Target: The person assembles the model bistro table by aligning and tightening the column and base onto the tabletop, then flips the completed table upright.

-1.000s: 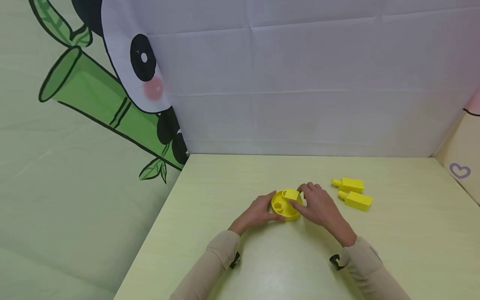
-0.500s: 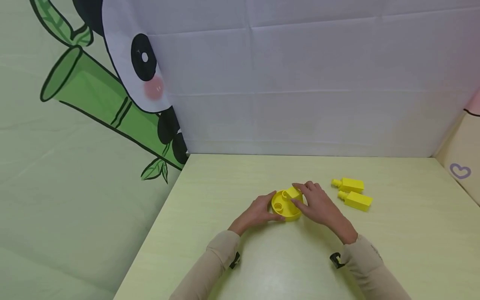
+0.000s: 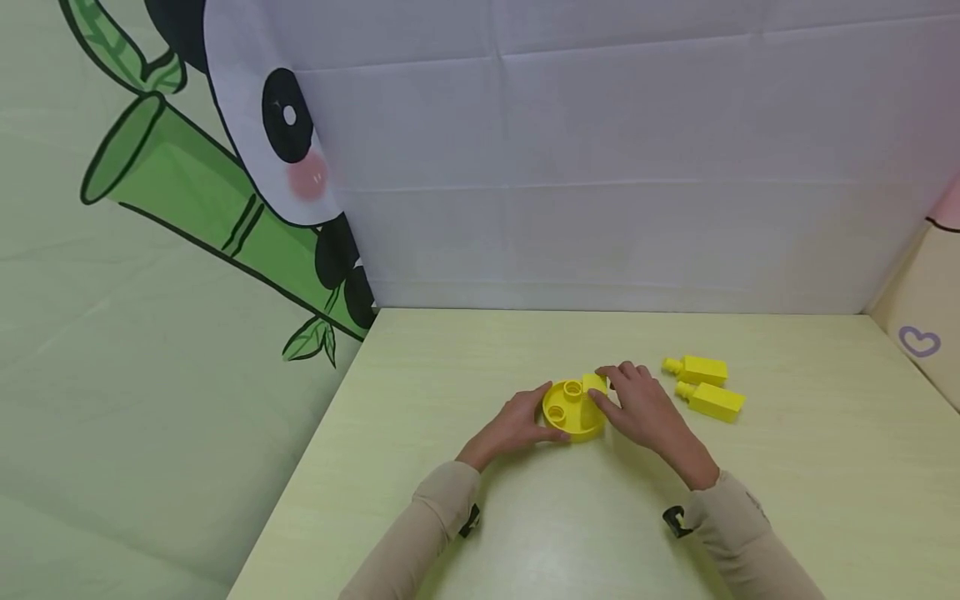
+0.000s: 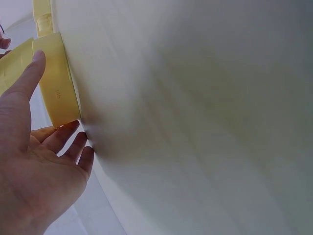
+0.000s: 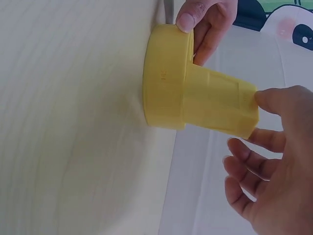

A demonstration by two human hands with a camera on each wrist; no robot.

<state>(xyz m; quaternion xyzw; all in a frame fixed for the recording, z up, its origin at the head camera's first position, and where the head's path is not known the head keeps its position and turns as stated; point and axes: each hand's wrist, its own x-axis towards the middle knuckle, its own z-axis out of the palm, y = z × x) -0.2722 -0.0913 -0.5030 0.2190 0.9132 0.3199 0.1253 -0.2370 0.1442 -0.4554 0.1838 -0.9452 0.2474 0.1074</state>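
A round yellow base (image 3: 564,427) with a low rim rests on the table. My left hand (image 3: 513,423) grips its left side, thumb in front and fingers behind. Two ring-shaped sockets show inside it, an upper socket (image 3: 572,390) and a lower socket (image 3: 556,414). A yellow block (image 5: 220,100) stands on the base at its right side. The thumb and index finger of my right hand (image 3: 641,410) pinch the block's top end, while the other fingers curl loosely beside it. Whether the block's lower end sits in a socket is hidden.
Two more yellow blocks lie on their sides to the right, a farther block (image 3: 701,369) and a nearer block (image 3: 718,402), each with a round peg pointing left. The pale table (image 3: 465,358) ends at a white cloth wall (image 3: 615,167) behind.
The block has shifted right and straightened from a tilted pose, uncovering the upper socket. My right hand has moved slightly right with it. My left hand and the base have stayed in place.
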